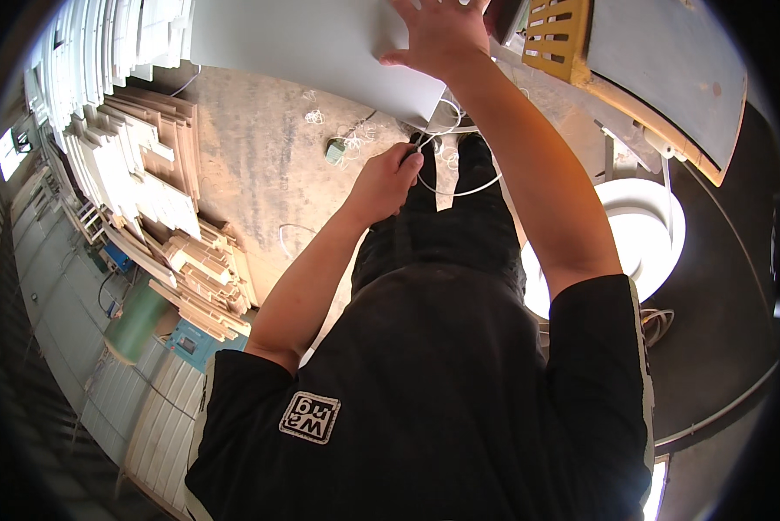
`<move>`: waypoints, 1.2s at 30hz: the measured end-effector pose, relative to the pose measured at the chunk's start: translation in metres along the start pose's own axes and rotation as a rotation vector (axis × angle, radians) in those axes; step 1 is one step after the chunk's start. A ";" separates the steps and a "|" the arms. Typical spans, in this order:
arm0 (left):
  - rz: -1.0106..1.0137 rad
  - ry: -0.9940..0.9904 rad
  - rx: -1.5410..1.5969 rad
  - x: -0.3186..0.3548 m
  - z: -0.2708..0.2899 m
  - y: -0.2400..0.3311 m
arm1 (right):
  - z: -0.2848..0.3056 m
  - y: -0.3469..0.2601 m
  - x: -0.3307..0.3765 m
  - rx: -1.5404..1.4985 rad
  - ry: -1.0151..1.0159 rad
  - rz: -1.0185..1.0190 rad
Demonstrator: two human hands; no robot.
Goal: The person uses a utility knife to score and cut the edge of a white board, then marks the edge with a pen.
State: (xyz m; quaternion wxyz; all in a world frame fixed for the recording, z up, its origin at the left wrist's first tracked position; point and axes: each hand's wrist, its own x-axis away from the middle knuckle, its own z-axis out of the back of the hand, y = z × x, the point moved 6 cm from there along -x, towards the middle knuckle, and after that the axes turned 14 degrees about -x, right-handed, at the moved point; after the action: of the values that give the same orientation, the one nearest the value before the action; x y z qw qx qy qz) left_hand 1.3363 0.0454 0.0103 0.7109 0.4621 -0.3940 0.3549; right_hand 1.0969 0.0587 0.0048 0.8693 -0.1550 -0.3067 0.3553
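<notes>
My left hand is closed around a small dark piece, mostly hidden by the fingers, so its kind does not show. A thin white cord curves away from this hand in a loop towards the near corner of a large pale grey panel. My right hand reaches farther forward, with its fingers spread over the panel's right edge. The palm appears to lie on it, and that hand holds nothing I can see.
Stacked boards and strips line the left side. A small green object and tangled pale strands lie on the floor. To the right are a yellow slotted crate, a grey-topped table and a round white tub.
</notes>
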 end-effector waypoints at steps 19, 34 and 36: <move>0.107 0.007 0.078 -0.001 -0.006 -0.003 | -0.004 0.003 0.000 -0.046 0.035 0.043; 0.067 0.002 0.065 -0.015 -0.006 -0.004 | -0.003 0.004 0.002 -0.009 0.032 0.028; 0.094 0.044 -0.083 -0.036 -0.008 -0.026 | -0.004 0.004 0.002 -0.002 0.040 0.031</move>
State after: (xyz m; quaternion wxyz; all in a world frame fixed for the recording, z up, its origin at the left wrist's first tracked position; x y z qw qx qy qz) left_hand 1.3448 0.0397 -0.0336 0.7207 0.4052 -0.4137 0.3812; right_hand 1.0982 0.0625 0.0009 0.8694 -0.1675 -0.2872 0.3655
